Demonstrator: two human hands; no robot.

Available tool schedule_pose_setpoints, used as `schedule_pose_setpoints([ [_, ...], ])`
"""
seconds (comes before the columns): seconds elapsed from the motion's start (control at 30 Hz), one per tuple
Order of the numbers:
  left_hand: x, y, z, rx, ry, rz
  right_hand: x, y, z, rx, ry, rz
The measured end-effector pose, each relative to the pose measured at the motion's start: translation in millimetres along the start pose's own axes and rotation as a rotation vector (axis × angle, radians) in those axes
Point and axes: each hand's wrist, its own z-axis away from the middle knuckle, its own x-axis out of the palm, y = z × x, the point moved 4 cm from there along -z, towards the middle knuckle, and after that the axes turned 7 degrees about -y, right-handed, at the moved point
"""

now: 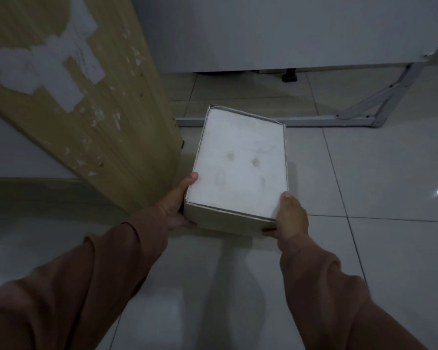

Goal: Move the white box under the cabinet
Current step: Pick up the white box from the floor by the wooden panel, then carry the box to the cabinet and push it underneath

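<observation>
The white box [240,162] is a flat rectangular carton with a white top and pale cardboard sides, held above the tiled floor in the middle of the view. My left hand [177,205] grips its near left corner, thumb on the top. My right hand [290,215] grips its near right corner, thumb up against the edge. The white cabinet [276,31] stands at the back, raised off the floor, with a dark gap [238,71] under its lower edge. The box's far end points toward that gap, still well short of it.
A wooden panel [86,102] with torn white paper patches leans in close on the left, beside the box. A grey metal frame [364,114] with a floor bar lies just beyond the box and to the right. A black foot [288,76] sits under the cabinet.
</observation>
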Motion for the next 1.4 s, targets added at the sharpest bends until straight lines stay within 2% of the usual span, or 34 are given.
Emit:
schedule_pose_setpoints([
  [0.13,-5,1,33,-0.024,0.008,0.034,-1,-8,22,-0.055,0.015,0.118],
  [0.33,-24,-20,65,-0.014,-0.077,0.052,-4,-21,78,-0.172,0.037,0.309],
  [0.87,-96,-82,183,-0.065,-0.22,0.068,22,10,267,-0.095,0.152,0.389],
  [1.13,-151,-115,229,-0.109,-0.237,0.12,53,26,331,-0.074,0.07,0.486],
  [1.27,-171,-122,241,-0.114,-0.245,0.121,67,30,346,-0.044,0.029,0.607],
  [1.37,-182,-122,245,-0.127,-0.237,0.081,75,35,350,-0.013,-0.037,0.808],
  [1.4,-185,-122,246,-0.124,-0.233,0.072,76,37,350,-0.001,-0.042,0.799],
])
